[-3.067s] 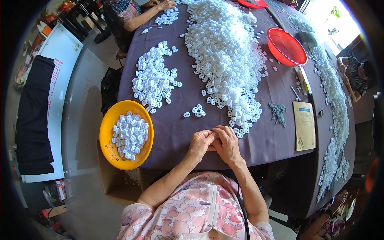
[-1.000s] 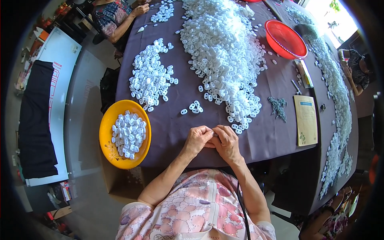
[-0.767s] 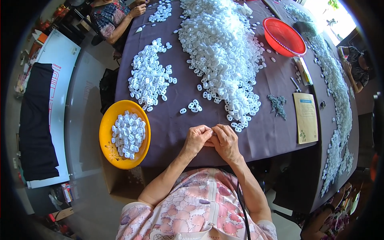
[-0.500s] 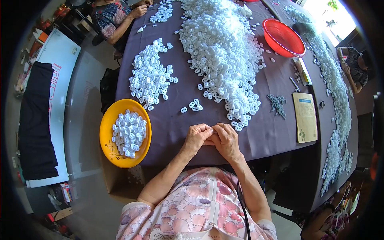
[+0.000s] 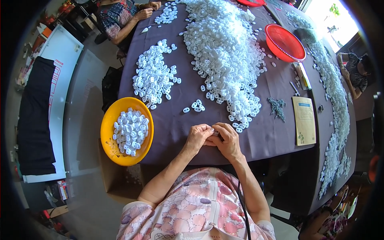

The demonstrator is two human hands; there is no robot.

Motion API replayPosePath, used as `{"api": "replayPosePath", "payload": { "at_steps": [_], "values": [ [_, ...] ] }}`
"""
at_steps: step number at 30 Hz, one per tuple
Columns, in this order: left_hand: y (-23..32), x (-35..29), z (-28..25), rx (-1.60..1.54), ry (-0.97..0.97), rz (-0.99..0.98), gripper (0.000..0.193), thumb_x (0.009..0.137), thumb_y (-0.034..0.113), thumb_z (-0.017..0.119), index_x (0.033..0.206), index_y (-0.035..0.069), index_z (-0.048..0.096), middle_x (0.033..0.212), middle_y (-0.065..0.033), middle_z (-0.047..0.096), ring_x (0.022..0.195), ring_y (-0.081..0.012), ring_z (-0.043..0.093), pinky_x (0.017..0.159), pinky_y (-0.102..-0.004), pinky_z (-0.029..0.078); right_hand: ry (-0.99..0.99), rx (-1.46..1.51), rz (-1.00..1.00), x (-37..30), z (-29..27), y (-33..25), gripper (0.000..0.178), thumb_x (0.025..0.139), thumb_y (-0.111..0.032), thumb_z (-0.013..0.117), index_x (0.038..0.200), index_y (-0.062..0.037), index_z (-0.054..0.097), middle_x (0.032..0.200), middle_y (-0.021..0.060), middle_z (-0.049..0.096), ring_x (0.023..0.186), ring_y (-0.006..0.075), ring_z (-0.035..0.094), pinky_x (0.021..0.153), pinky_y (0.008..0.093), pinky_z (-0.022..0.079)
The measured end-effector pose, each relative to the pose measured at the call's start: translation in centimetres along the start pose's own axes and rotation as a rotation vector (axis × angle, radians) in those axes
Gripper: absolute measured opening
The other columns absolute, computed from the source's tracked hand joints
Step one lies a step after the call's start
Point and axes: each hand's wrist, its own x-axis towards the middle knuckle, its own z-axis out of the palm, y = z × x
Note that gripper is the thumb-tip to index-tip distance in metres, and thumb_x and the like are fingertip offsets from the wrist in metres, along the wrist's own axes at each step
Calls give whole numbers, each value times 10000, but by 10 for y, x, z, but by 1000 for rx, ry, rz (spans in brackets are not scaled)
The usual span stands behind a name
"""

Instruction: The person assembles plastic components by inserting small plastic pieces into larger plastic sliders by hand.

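Close to the table's near edge, my left hand [image 5: 199, 137] and my right hand [image 5: 227, 143] meet fingertip to fingertip. Both are closed in a pinch on one small white plastic piece [image 5: 215, 133], mostly covered by the fingers. Just beyond them ends a long heap of white oval two-holed plastic pieces [image 5: 224, 60]. A few loose white pieces [image 5: 196, 105] lie ahead of my left hand, with a smaller pile [image 5: 154, 76] farther off. To the left, a yellow bowl [image 5: 108, 149] holds many white pieces.
A red basket [image 5: 286, 44], a tan booklet [image 5: 304, 124], a narrow box [image 5: 303, 76] and a tangle of grey-green bits [image 5: 277, 109] lie to the right. Another heap [image 5: 334, 84] runs along the far-right table. Other people sit at far left and right. A cardboard box [image 5: 116, 182] stands below the bowl.
The view has shifted slightly. My hands remain together; the right fingers have moved a little, and more of the white piece shows between them.
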Motion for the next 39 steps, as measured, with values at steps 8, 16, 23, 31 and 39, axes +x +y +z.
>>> {"api": "replayPosePath", "payload": {
  "at_steps": [8, 16, 23, 31, 39],
  "values": [
    [2, -1, 2, 11, 4, -7, 181, 901, 138, 528, 886, -27, 601, 825, -101, 636, 717, -159, 649, 647, -322, 583, 13, 40, 82, -2, 0, 0, 298, 658, -47, 695, 943, -17, 611, 945, 108, 609, 828, 283, 600, 709, 347, 497],
    [-8, 0, 5, -39, 60, 94, 152, 882, 101, 555, 815, -16, 627, 736, -51, 621, 640, -113, 614, 571, -273, 572, 56, -5, 55, 0, 2, -5, 243, 670, -28, 672, 903, -14, 605, 905, 103, 608, 798, 276, 598, 687, 341, 496],
    [-16, 0, 6, 4, 115, 177, 131, 862, 68, 568, 787, -20, 630, 698, -32, 611, 610, -86, 592, 557, -261, 559, 50, -60, 9, -2, 3, -3, 227, 687, -30, 653, 905, -18, 589, 896, 107, 602, 787, 282, 589, 678, 348, 490],
    [-22, 2, 2, 137, 121, 212, 132, 871, 75, 565, 784, -11, 616, 709, -24, 615, 620, -72, 584, 559, -234, 534, 45, -119, -43, -5, 3, -1, 246, 701, -28, 636, 935, -15, 560, 905, 112, 594, 765, 281, 575, 666, 354, 481],
    [-15, -1, 2, 95, 50, 193, 142, 895, 102, 534, 830, -4, 603, 746, -49, 622, 650, -101, 618, 600, -256, 565, 94, -157, -42, -4, 6, -4, 204, 693, -30, 635, 891, -22, 592, 874, 108, 608, 752, 279, 594, 647, 346, 488]
  ]
}}
